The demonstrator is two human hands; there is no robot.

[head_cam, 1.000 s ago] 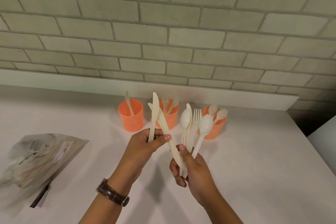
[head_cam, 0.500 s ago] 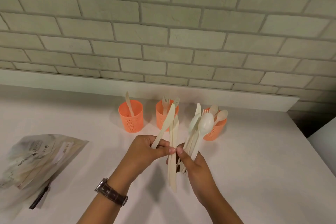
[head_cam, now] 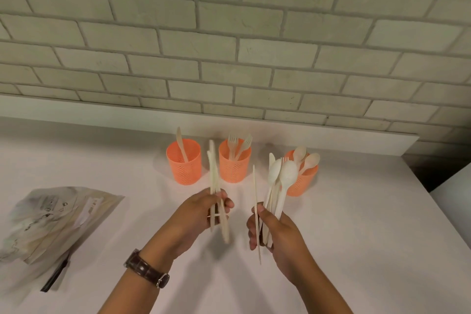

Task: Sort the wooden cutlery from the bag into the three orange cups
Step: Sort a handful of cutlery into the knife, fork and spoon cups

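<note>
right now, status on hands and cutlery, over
Left hand grips knives. Right hand grips mixed bunch. Left cup has a knife, middle cup forks, right cup spoons. Nothing between hands and cups.

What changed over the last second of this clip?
The left hand pulled a second knife from the bundle in the right hand and moved left, holding its knives apart. The right hand keeps gripping the rest; cups and bag stayed put.
</note>
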